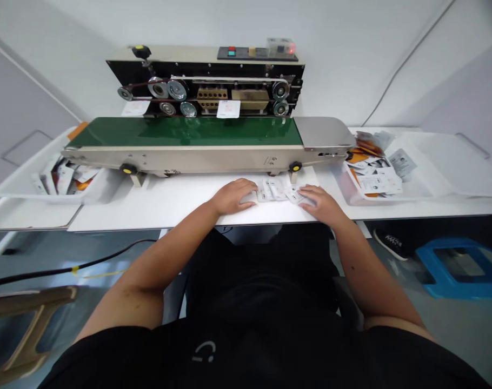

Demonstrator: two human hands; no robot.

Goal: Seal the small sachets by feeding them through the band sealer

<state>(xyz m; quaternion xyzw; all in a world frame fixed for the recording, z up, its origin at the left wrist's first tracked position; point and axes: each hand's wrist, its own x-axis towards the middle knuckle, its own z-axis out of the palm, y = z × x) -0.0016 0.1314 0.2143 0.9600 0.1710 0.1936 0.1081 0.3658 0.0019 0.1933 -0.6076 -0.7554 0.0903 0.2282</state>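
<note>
Several small white printed packets (272, 190) lie on the white table (181, 200) in front of the machine. My left hand (235, 196) rests at the left end of these packets, its fingers curved and slightly apart. At their right end, my right hand (319, 204) has its fingers spread over a packet (295, 195) that lies on the table. Behind my hands stands a sealing machine with a green belt (189, 131). One white packet (228, 109) stands in its rollers near the middle, and another (136, 108) is at the left end.
A white bin (104, 189) of packets stands at the left, and another (424, 189) holds white and orange packets at the right. The machine's metal front edge (213, 158) runs just beyond my hands. A blue stool (465, 270) is on the floor at the right.
</note>
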